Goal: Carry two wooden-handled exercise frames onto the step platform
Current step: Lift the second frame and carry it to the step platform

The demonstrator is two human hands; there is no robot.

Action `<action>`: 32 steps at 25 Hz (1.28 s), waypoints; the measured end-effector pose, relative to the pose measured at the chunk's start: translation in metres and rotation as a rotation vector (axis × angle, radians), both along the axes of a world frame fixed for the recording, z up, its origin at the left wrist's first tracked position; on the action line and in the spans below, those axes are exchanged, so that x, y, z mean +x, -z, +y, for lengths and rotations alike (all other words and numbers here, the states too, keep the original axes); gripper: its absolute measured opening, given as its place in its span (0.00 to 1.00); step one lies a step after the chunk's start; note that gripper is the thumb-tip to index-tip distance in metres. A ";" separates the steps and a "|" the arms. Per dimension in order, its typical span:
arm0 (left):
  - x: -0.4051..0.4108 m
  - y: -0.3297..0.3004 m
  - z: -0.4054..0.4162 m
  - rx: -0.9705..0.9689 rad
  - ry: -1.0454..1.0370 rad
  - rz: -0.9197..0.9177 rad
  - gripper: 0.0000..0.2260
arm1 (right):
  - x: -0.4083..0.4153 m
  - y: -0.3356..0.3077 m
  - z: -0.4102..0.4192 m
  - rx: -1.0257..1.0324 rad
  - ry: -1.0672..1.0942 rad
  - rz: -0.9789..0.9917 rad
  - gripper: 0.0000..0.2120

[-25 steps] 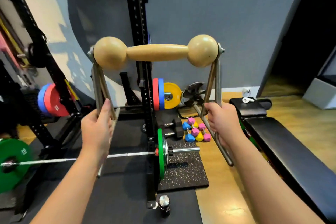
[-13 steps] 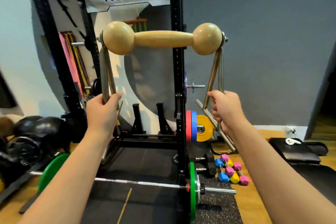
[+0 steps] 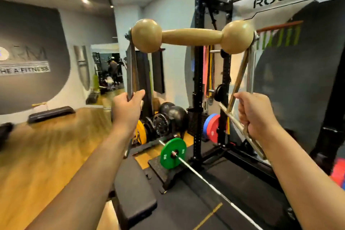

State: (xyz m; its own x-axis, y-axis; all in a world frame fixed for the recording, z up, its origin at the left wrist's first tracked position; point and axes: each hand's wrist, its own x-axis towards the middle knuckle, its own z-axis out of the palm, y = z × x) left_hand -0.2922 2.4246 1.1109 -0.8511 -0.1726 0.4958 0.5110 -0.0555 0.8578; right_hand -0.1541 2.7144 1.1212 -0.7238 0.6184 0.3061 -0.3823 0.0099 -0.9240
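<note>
I hold a wooden-handled exercise frame point(image 3: 190, 36) up at chest height, its bulbous wooden bar across the top and steel legs hanging down. My left hand point(image 3: 127, 107) is shut around the left legs. My right hand point(image 3: 256, 115) is shut around the right legs, near their lower crossbar. A black step platform point(image 3: 49, 114) lies on the wooden floor at the far left, with a second wooden-handled frame point(image 3: 39, 105) standing on it, small and blurred.
A black power rack point(image 3: 198, 80) stands straight ahead with a barbell and green plate point(image 3: 173, 153) on the floor. A black bench point(image 3: 134, 192) is below my left arm. Weight plates and black balls point(image 3: 173, 115) crowd the rack's left side. Wooden floor stretches left.
The view has swung left: the rack slid to the right and the wooden floor with the step platform came into sight. Both hands keep the same grip on the frame.
</note>
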 end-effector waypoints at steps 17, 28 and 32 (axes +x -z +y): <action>-0.050 -0.011 -0.447 0.007 -0.682 -0.032 0.12 | -0.258 -0.007 -0.424 0.040 -0.539 -0.090 0.10; -0.204 -0.009 -0.602 0.011 -0.725 -0.037 0.18 | -0.422 -0.015 -0.581 0.029 -0.633 -0.090 0.11; -0.295 -0.019 -0.639 0.017 -0.715 0.003 0.15 | -0.523 -0.021 -0.622 0.029 -0.658 -0.078 0.12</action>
